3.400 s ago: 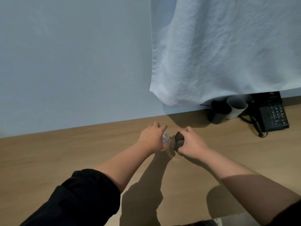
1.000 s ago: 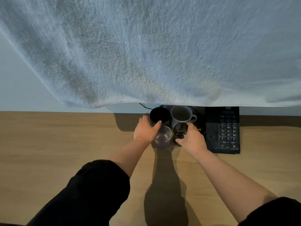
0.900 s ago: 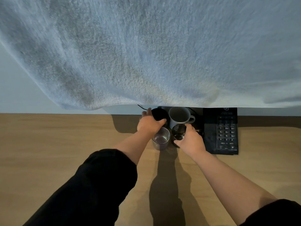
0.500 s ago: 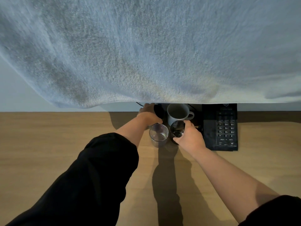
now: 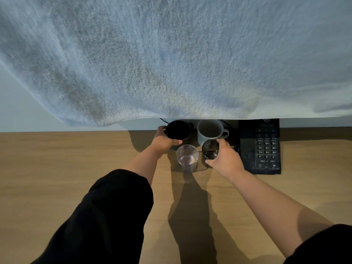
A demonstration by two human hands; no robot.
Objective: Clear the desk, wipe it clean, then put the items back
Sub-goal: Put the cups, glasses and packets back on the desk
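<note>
The left hand (image 5: 164, 142) now curls round the black mug (image 5: 178, 129) at the back of the wooden surface (image 5: 57, 168), thumb along the mug's near side and fingers round its left side; one second ago this hand was wrapped round the clear glass (image 5: 187, 157), which it has let go; the clear glass stands upright and alone on the surface, between the two hands and touched by neither. The right hand (image 5: 226, 160) still grips the dark glass (image 5: 210, 149), fingers and thumb closed about its right wall, just in front of the grey mug (image 5: 209, 131); I cannot tell whether the dark glass rests on the surface or is held just above it.

A few seconds ago both glasses were held out in the open middle of the surface, well left of the mugs; now they sit close in front of the mugs, the clear glass before the black mug and the dark glass before the grey one. The black telephone (image 5: 260, 147) lies flat just right of the right hand. A pale towel (image 5: 171, 63) hangs across the whole upper view, its lower edge just above the mugs' rims; earlier it covered only the upper right corner. The left forearm wears a black sleeve (image 5: 106, 216) pushed up; the right forearm is bare.
</note>
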